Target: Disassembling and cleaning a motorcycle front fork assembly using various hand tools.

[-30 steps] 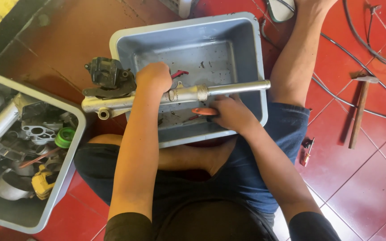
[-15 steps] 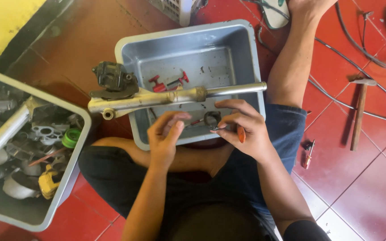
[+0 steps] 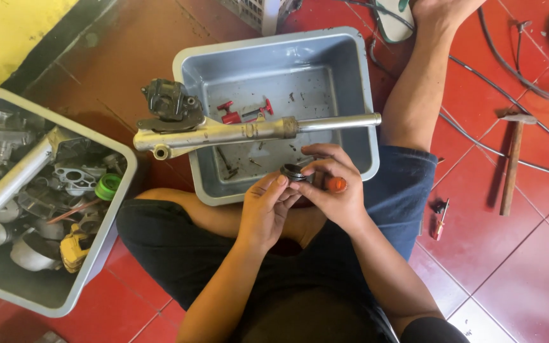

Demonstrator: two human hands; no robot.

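Observation:
A silver fork tube [image 3: 255, 132] with a dark caliper part [image 3: 169, 105] at its left end lies across the rim of a grey plastic tub [image 3: 366, 108]. In front of the tub both hands meet over my lap. My left hand [image 3: 265, 213] pinches a small dark ring seal [image 3: 293, 171]. My right hand [image 3: 332, 187] also touches the ring and grips an orange-handled tool [image 3: 336, 184]. Small red parts [image 3: 243, 114] lie inside the tub.
A second grey tub [image 3: 119, 209] at the left holds several metal engine parts, a green ring and a yellow tool. A hammer [image 3: 513, 159] and cables lie on the red tiled floor at right. A small screwdriver [image 3: 438, 219] lies beside my knee.
My left hand left the fork tube and came down to the right hand. Both hands now hold the ring seal in front of the tub. The tube has stayed on the rim.

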